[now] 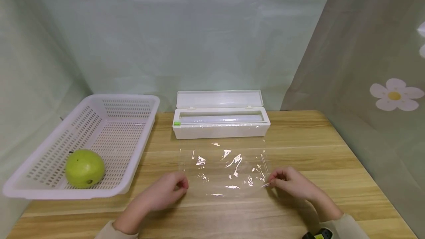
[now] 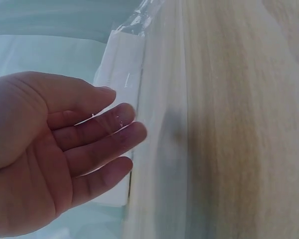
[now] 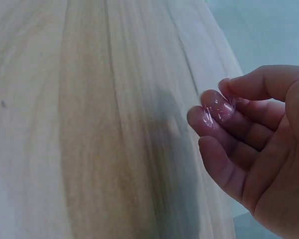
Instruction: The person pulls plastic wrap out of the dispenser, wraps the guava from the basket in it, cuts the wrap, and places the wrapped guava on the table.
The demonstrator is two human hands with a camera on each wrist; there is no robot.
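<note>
A clear sheet of plastic wrap [image 1: 225, 169] stretches from a white wrap dispenser box [image 1: 221, 131] toward the person, over the wooden table. At the sheet's near left corner, the left hand [image 1: 168, 191] pinches its edge between thumb and index finger. The right hand [image 1: 293, 183] pinches the near right corner, where the film is bunched at the fingertips; in the right wrist view the film [image 3: 222, 110] glints over the fingers. The box's lid [image 1: 220, 99] stands raised at the back, and the white roll [image 1: 221, 119] shows inside. A small green slider [image 1: 177, 123] sits at the box's left end.
On the left stands a white perforated plastic basket [image 1: 141, 150] holding a round green fruit [image 1: 84, 169]. Pale green curtain [image 1: 199, 40] hangs behind the wooden table [image 1: 299, 132], and a grey flowered curtain [image 1: 352, 95] borders the right side. A black-and-yellow device [image 1: 318, 234] is near the right sleeve.
</note>
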